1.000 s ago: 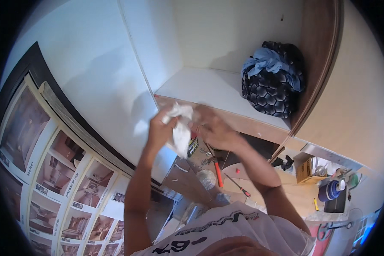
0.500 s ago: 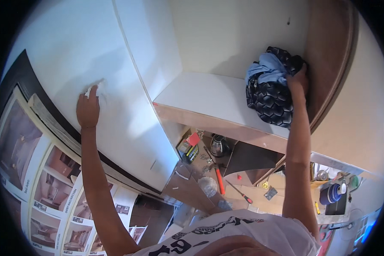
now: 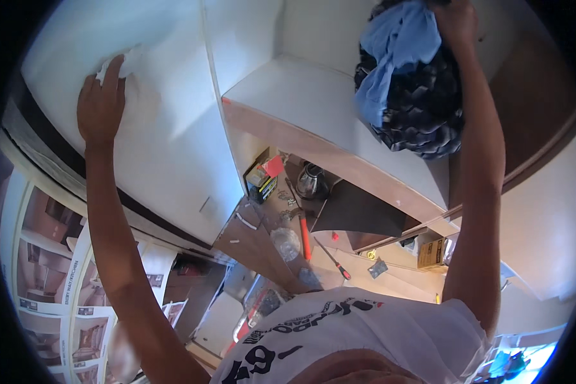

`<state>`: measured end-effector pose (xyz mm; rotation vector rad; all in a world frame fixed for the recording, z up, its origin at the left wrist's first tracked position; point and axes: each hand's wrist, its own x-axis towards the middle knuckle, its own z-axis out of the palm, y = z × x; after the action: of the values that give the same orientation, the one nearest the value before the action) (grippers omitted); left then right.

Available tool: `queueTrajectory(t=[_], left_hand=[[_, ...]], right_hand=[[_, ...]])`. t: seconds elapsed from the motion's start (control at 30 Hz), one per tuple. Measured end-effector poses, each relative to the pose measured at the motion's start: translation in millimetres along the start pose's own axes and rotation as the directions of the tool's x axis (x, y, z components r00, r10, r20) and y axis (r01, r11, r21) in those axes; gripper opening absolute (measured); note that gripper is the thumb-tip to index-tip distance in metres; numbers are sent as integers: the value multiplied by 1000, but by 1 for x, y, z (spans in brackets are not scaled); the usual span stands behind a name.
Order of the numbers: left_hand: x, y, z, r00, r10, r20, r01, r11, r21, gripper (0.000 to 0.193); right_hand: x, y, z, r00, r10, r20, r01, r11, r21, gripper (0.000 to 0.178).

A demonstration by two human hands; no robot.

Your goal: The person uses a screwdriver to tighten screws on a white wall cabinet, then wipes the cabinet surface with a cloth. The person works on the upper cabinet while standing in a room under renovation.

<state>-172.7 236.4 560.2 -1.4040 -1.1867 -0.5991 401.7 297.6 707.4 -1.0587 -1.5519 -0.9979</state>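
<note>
My left hand [image 3: 102, 109] is pressed against a white cabinet panel [image 3: 179, 128], its fingers bent over a crumpled white cloth or tissue [image 3: 132, 62]. On the right, my right hand [image 3: 457, 25] grips the top of a black quilted bag [image 3: 422, 115] and holds it up in the open compartment. A light blue cloth [image 3: 397, 41] drapes over the bag's left side and hangs down. Below the bag lies the white shelf [image 3: 294, 96] with its bare wooden front edge. Whether the bag's bottom still touches the shelf, I cannot tell.
Lower down lie a red-handled hammer [image 3: 305, 237], a screwdriver [image 3: 336, 262], a clear plastic bundle [image 3: 285, 244] and a glass pot [image 3: 311, 182]. A small box [image 3: 262, 182] stands beside them. A cardboard box [image 3: 432, 253] is at right. Printed room pictures [image 3: 45, 269] cover the left side.
My right hand has lifted the bag and blue cloth up from the shelf's right corner. My left hand with the white cloth has moved up the panel. The view has shifted.
</note>
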Motion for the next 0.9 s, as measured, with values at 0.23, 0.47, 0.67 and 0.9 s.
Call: queueTrajectory(t=[0.23, 0.47, 0.67, 0.9], left_hand=[[-12, -3, 11, 998, -21, -52, 21, 1000, 6, 44], [-8, 2, 7, 998, -37, -58, 37, 999, -5, 41], [-9, 7, 14, 997, -66, 25, 65, 997, 37, 35], [-29, -5, 10, 999, -49, -3, 48, 976, 212, 35]], right_hand=[[80, 6, 102, 955, -178, -238, 275, 833, 481, 34], [28, 35, 250, 911, -356, -210, 403, 879, 257, 37], [-128, 20, 349, 852, 51, 521, 50, 983, -179, 29], [-15, 0, 321, 991, 115, 73, -115, 993, -9, 32]])
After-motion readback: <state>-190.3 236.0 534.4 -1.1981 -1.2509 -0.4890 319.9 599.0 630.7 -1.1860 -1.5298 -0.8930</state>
